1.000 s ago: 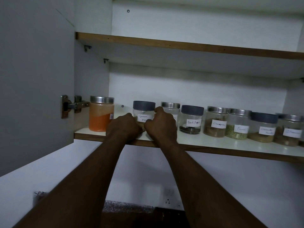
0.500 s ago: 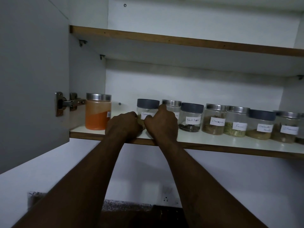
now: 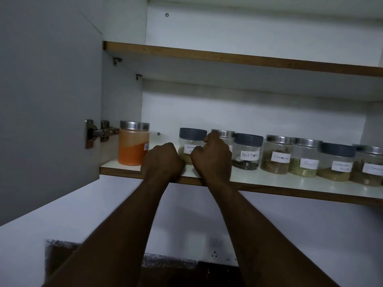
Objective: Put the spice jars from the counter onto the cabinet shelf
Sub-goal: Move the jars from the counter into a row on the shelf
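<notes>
A row of labelled spice jars stands on the lower cabinet shelf (image 3: 269,184). The grey-lidded Garam Masala jar (image 3: 192,139) is near the shelf's front left. My left hand (image 3: 162,160) is curled against its lower left side. My right hand (image 3: 211,157) wraps its right side, with a finger up by the lid. To the right are a steel-lidded jar (image 3: 224,134) partly hidden behind my right hand, the Black Pepper jar (image 3: 247,151), the Cinnamon jar (image 3: 276,155) and several more. A tall orange-powder jar (image 3: 133,143) stands at the far left.
The open cabinet door (image 3: 49,100) with its hinge (image 3: 97,132) hangs at the left. An upper shelf (image 3: 228,58) lies above the jars. A gap remains between the orange jar and the Garam Masala jar. A wall socket (image 3: 215,253) shows below.
The Garam Masala jar has slid slightly right, closer to the Black Pepper jar, with both hands staying on it. The camera view shifted a little.
</notes>
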Demonstrator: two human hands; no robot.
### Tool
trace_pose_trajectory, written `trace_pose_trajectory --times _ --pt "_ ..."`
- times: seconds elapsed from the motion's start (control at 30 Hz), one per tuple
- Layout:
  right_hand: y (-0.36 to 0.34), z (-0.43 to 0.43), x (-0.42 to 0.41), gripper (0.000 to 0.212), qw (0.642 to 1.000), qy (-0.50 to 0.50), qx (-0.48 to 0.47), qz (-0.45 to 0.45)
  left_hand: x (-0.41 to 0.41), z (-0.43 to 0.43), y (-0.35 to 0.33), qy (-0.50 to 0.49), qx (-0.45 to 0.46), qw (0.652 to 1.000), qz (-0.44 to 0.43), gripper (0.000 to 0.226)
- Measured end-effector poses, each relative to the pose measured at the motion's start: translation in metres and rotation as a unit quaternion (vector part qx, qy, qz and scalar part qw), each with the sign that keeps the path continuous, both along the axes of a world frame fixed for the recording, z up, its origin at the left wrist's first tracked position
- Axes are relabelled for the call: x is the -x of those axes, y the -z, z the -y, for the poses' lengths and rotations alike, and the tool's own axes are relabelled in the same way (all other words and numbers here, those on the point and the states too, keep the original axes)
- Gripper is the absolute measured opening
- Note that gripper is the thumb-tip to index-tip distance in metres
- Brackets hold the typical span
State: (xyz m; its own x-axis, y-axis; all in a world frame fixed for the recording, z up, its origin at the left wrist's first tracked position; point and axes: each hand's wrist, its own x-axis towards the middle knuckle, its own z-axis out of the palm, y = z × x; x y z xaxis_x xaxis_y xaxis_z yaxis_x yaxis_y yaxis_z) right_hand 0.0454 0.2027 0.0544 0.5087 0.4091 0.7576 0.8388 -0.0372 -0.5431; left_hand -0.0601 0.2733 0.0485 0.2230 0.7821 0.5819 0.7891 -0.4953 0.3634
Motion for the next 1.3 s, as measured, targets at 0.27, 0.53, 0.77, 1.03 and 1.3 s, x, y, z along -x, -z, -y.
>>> trace_pose_trajectory --times 0.27,0.53,0.77,1.03,1.3 --pt "0.002 -0.013 0.006 0.020 0.958 -0.132 0.211 0.143 0.049 0.033 0.031 -0.039 -0.166 0.957 0.233 0.028" --pt "-0.005 -0.049 0.061 0.086 0.926 -0.241 0.269 0.107 0.071 0.029 0.025 -0.085 -0.103 0.966 0.221 0.072" --pt "-0.004 -0.050 0.055 0.077 0.966 -0.213 0.144 -0.006 0.080 -0.009 -0.008 -0.024 0.104 0.992 0.069 0.071" --pt "0.000 -0.046 0.056 0.076 0.987 -0.107 0.115 0.021 0.061 -0.037 -0.012 0.050 0.128 0.990 0.030 0.082" --pt "0.000 -0.039 0.062 0.066 0.991 -0.082 0.103 0.031 0.062 -0.038 -0.002 0.041 0.067 0.997 0.005 0.074"
